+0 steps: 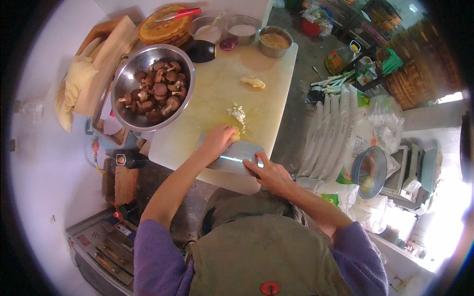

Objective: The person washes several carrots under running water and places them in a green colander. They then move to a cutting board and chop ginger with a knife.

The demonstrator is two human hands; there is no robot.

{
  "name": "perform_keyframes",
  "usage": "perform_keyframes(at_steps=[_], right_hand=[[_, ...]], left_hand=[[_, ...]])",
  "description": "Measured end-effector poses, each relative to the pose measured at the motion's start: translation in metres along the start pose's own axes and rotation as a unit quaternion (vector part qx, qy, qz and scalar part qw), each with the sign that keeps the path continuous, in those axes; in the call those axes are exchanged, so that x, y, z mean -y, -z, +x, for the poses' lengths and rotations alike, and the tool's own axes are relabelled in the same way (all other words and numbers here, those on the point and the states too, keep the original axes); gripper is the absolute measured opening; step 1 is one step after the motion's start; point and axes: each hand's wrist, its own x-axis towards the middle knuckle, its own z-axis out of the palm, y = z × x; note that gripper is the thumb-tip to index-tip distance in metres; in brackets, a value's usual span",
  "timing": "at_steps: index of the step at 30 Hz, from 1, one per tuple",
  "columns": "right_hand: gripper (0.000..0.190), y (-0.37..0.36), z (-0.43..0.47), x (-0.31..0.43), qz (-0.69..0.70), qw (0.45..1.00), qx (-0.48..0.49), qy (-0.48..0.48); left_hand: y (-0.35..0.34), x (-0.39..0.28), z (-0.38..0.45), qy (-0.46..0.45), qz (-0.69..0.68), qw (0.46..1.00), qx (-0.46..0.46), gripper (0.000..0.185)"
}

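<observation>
My right hand (272, 173) grips the cleaver (237, 157) at its right end, with the broad blade lying nearly flat over the near part of the cutting board (222, 85). My left hand (218, 138) is at the blade's far edge, its fingertips on pale yellow slices (235, 134), perhaps ginger. Just beyond the fingers lies a small heap of chopped white pieces (237, 113), likely garlic. Farther up the board is a piece of peeled ginger (253, 81). The cleaver's handle is mostly hidden by my right hand.
A steel bowl of shiitake mushrooms (152, 88) stands at the board's left. An eggplant piece (201, 51), a purple onion (228, 44) and a steel bowl with brown contents (275, 41) line the far side. Stacked white sacks (333, 133) stand on the right.
</observation>
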Motion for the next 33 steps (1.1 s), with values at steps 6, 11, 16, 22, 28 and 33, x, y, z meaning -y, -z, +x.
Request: perform_keyframes(at_steps=[6,11,16,22,28,33], right_hand=[[0.063,0.005,-0.008,-0.001,-0.017,1.000,-0.005,0.005],[0.063,0.015,-0.023,-0.004,-0.020,1.000,0.008,0.014],[0.056,0.023,-0.035,-0.008,-0.029,0.999,0.024,0.002],[0.054,0.019,-0.031,-0.015,-0.040,0.998,0.000,0.048],[0.058,0.029,-0.053,-0.029,-0.040,0.996,0.006,0.076],[0.060,0.049,-0.080,-0.042,0.024,0.995,-0.016,0.093]], left_hand=[[0.001,0.008,0.021,0.022,0.030,0.999,0.006,0.025],[0.009,0.005,0.026,-0.002,0.035,0.999,0.032,0.037],[0.013,0.000,0.026,0.012,0.050,0.996,0.067,0.040],[0.012,-0.001,0.027,0.002,0.084,0.994,0.076,0.037],[0.015,0.007,0.019,-0.020,0.056,0.996,0.071,0.031],[0.013,0.013,0.013,-0.038,0.053,0.994,0.084,0.031]])
